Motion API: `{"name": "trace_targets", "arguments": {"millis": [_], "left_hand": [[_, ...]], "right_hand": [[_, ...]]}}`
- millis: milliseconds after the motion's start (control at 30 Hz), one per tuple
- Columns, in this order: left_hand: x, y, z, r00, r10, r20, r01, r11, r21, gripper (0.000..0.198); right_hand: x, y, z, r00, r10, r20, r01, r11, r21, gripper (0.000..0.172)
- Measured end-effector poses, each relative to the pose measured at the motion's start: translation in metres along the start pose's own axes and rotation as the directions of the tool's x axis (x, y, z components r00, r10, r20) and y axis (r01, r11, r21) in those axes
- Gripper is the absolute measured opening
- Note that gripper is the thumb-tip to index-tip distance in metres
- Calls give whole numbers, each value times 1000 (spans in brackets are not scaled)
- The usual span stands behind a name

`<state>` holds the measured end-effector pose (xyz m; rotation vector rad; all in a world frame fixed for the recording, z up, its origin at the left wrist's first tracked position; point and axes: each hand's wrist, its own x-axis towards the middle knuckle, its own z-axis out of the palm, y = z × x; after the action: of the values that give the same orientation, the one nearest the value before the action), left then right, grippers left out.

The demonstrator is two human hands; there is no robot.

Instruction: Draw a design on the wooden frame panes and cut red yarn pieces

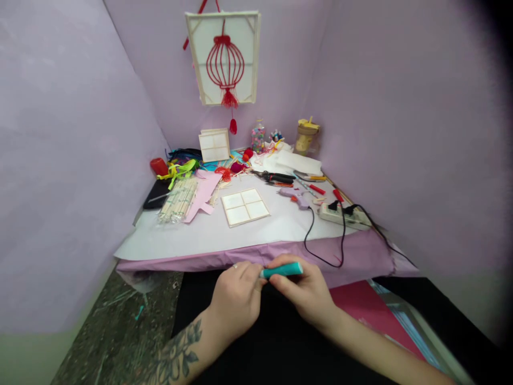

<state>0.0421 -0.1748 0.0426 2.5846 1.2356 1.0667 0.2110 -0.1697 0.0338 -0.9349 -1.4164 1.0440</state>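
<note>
Over the front edge of the table, my right hand [308, 291] is closed round a short, thick teal tube [284, 269] with a paler end. Whether it is a marker or another tube I cannot make out. My left hand [238, 294] is closed at the tube's whitish left end, fingers bent and their tips partly hidden. Beyond both hands, a square stick frame [245, 207] with a white backing and a cross of sticks lies flat on the table.
A lilac glue gun [295, 197] lies right of the frame, its black cord looping over the edge from a power strip [342, 215]. Pliers [276, 176] lie behind. A bag of sticks [179, 200] is at left. A lantern panel [224, 59] hangs on the back wall.
</note>
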Motion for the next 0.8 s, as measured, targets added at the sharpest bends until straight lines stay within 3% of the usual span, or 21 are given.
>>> {"name": "trace_targets", "arguments": {"millis": [167, 233, 300, 400, 467, 533, 567, 633, 700, 800], "left_hand": [[-8, -8, -2, 1000, -15, 22, 16, 1000, -13, 21], [-8, -24, 0, 993, -94, 66, 95, 995, -16, 34], [-8, -45, 3, 972, -199, 123, 202, 979, -12, 49], [-3, -79, 9, 939, -292, 179, 300, 954, -18, 38], [3, -98, 13, 932, -313, 181, 328, 943, -53, 30], [11, -113, 18, 929, -328, 171, 347, 932, -101, 30], [16, -119, 19, 928, -331, 168, 354, 927, -128, 30], [26, -128, 21, 931, -327, 162, 353, 920, -173, 29], [38, -137, 18, 938, -311, 152, 336, 922, -191, 27], [63, -157, 2, 945, -293, 145, 312, 941, -134, 20]], "right_hand": [[7, -3, 5, 997, 45, 69, -44, 999, -8, 7], [27, 2, -9, 999, 45, -18, -47, 996, -77, 12], [57, 9, -37, 984, -39, -173, -5, 969, -249, 14], [111, 24, -97, 959, -187, -211, 12, 774, -633, 18], [142, 39, -131, 958, -184, -219, -67, 600, -797, 32], [160, 57, -147, 963, -152, -223, -130, 463, -877, 49], [163, 64, -146, 964, -153, -216, -135, 415, -900, 50], [161, 75, -129, 971, -182, -155, -74, 385, -920, 34], [153, 79, -97, 977, -210, -35, 65, 451, -890, 25], [141, 78, -48, 990, -91, 108, 142, 620, -772, 28]]}}
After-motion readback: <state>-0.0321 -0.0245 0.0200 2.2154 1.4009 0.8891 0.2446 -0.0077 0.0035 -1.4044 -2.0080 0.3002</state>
